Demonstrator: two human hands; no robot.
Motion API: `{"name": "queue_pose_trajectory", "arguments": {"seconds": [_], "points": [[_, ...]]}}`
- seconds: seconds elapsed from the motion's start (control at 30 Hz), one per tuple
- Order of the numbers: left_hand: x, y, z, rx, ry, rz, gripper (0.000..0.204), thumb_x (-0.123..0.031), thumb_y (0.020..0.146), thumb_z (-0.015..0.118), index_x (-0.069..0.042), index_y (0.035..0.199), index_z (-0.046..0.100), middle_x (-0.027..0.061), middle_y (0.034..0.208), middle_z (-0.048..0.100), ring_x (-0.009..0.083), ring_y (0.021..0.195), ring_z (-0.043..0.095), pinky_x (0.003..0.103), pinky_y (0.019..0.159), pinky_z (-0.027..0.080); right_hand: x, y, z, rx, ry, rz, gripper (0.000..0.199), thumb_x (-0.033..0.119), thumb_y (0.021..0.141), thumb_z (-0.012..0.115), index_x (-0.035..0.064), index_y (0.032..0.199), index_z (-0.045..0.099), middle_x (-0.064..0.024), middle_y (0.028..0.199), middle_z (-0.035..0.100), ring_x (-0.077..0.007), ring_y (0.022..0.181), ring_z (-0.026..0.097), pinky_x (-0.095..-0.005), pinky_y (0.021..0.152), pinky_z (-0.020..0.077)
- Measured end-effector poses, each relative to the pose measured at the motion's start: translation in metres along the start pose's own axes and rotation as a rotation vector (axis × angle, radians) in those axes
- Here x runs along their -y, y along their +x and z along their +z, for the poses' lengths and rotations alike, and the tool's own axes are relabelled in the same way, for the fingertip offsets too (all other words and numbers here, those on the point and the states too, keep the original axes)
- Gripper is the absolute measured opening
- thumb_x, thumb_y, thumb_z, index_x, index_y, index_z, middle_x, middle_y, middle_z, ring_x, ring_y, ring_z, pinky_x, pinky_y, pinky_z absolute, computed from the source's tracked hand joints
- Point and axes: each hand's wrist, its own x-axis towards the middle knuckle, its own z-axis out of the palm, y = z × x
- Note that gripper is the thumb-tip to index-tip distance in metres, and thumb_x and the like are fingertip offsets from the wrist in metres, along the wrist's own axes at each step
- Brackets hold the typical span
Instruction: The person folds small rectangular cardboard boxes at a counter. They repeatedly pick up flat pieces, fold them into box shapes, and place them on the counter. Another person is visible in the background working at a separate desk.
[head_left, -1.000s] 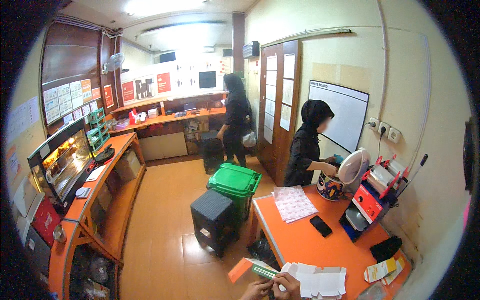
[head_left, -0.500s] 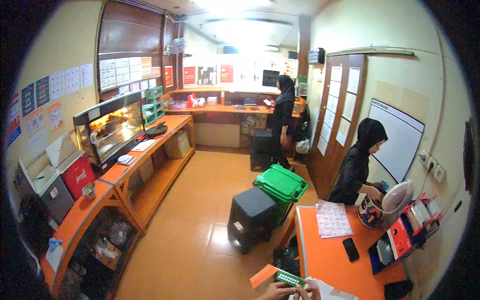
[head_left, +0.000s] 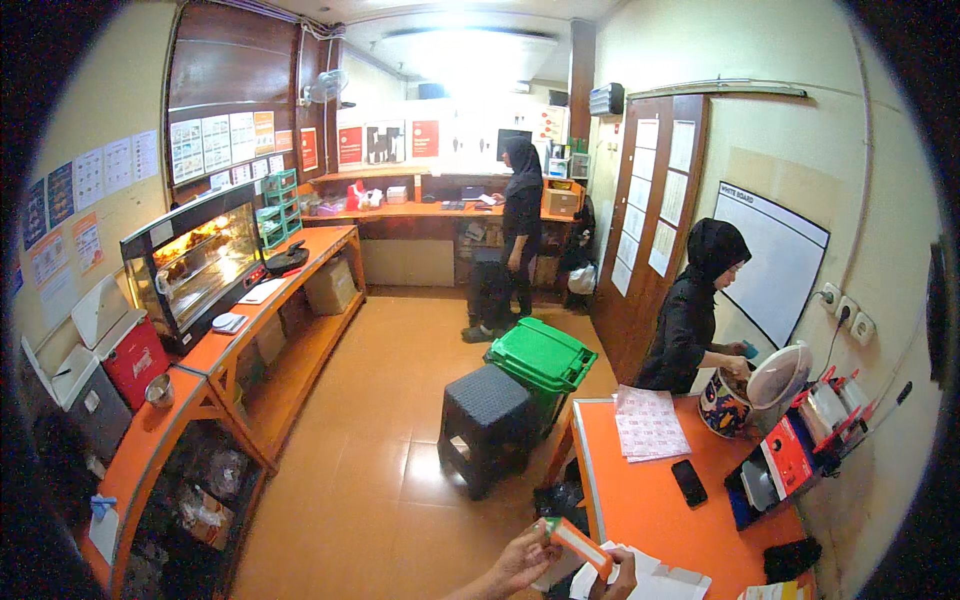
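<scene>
Down at six o'clock your left hand (head_left: 520,562) and right hand (head_left: 612,578) meet at the near corner of the orange table (head_left: 650,505) — both are grasping a slim orange-and-green stapler-like tool (head_left: 578,545), your left fingers wrapped on its upper end, your right fingers curled under the lower end. It tilts, high end toward ten o'clock, low end toward four, and sits just above the white papers (head_left: 650,580) lying at the table's edge. Up the table at one o'clock a black phone (head_left: 689,482) lies flat, and beyond it a printed sheet (head_left: 647,422). At two o'clock a person in black (head_left: 700,315) leans over a patterned tub (head_left: 727,403) with its white lid (head_left: 780,375) tipped open — their hands are at its rim. Left of the table, at twelve o'clock, a dark stool (head_left: 487,425) stands touching a green-lidded bin (head_left: 541,357). Farther off, another person in black (head_left: 520,235) stands at the back counter. At nine o'clock a glass display case (head_left: 195,262) sits on the long orange shelf (head_left: 215,345).
</scene>
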Motion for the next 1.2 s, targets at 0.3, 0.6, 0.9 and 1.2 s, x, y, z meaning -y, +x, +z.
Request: {"name": "queue_pose_trajectory", "arguments": {"seconds": [0.3,0.6,0.9,1.2], "points": [[0.008,-0.01,0.041,-0.251,1.115,0.208,0.029,-0.029,0.094,0.073,-0.005,0.109,0.067,0.002,0.095,0.069,0.014,0.087,0.065,0.028,0.074,0.051,0.017,0.006,0.003,0.092,-0.099,-0.152,0.021,0.005,0.091,0.065,0.0043,0.112,0.067,-0.016,0.082,0.059,-0.0341,0.074,0.059,-0.0427,0.07,0.0485],[-0.001,-0.024,0.057,-0.143,1.001,0.233,0.032,-0.016,0.089,0.077,-0.001,0.116,0.067,0.0092,0.109,0.072,0.019,0.102,0.069,0.032,0.086,0.058,0.013,0.007,-0.01,0.186,-0.105,-0.164,0.028,0.003,0.091,0.062,0.0027,0.119,0.065,-0.0195,0.096,0.06,-0.0382,0.082,0.062,-0.0426,0.069,0.0507],[-0.002,-0.037,0.064,-0.072,1.699,1.059,0.018,-0.005,0.076,0.086,-0.007,0.09,0.075,0.0076,0.09,0.073,0.0155,0.078,0.07,0.029,0.071,0.058,0.033,0.003,-0.015,0.152,0.466,0.419,0.017,0.016,0.1,0.058,0.0013,0.108,0.06,-0.0097,0.1,0.062,-0.0195,0.095,0.059,-0.032,0.087,0.048],[0.024,-0.05,0.07,0.056,1.301,0.93,0.013,0.003,0.082,0.077,-0.002,0.092,0.071,0.0106,0.09,0.069,0.021,0.085,0.069,0.031,0.072,0.055,0.031,-0.004,-0.012,0.092,0.575,0.546,0.023,0.02,0.102,0.053,0.0007,0.113,0.06,-0.008,0.102,0.063,-0.0184,0.097,0.059,-0.0311,0.088,0.0472]]}}
